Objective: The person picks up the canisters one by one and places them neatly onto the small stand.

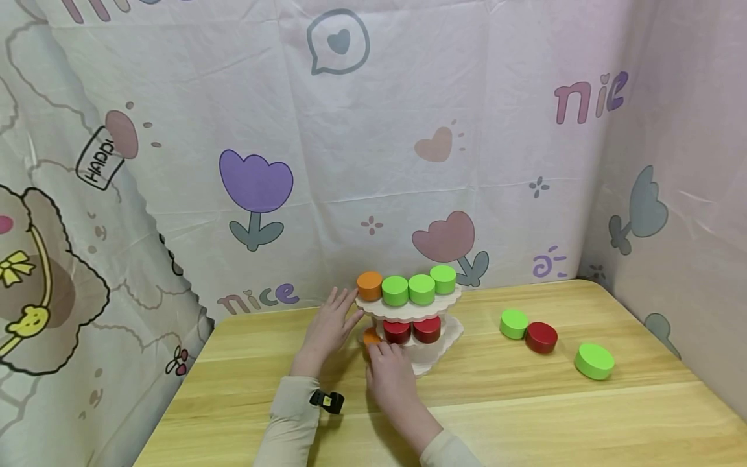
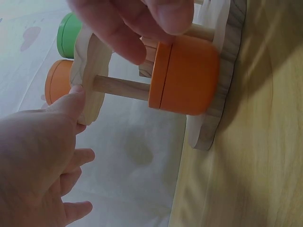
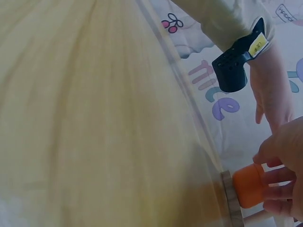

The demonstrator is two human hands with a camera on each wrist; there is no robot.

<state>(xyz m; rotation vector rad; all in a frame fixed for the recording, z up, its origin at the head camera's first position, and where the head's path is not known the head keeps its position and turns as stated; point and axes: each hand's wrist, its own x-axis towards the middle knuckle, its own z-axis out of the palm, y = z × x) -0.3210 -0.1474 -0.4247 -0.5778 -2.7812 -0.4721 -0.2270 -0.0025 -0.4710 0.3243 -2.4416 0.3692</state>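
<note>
A two-tier wooden stand (image 1: 408, 312) with scalloped tiers stands at the back of the table. My right hand (image 1: 393, 379) holds an orange round block (image 2: 189, 75) at the left end of the lower tier; in the right wrist view its thumb and fingers are around this block (image 3: 248, 186). My left hand (image 1: 328, 332) is at the stand's left side, fingers extended, a fingertip touching the upper tier's edge (image 2: 90, 71) in the left wrist view. On the upper tier sit another orange block (image 1: 369, 287) and three green blocks (image 1: 395, 291). Two red blocks (image 1: 426, 329) are on the lower tier.
To the right on the wooden table (image 1: 496, 415) lie a green block (image 1: 514, 324), a red block (image 1: 541, 338) beside it, and another green block (image 1: 594, 361) nearer the front. A printed white curtain (image 1: 373, 162) hangs behind. A black camera (image 3: 232, 71) is strapped to the left wrist.
</note>
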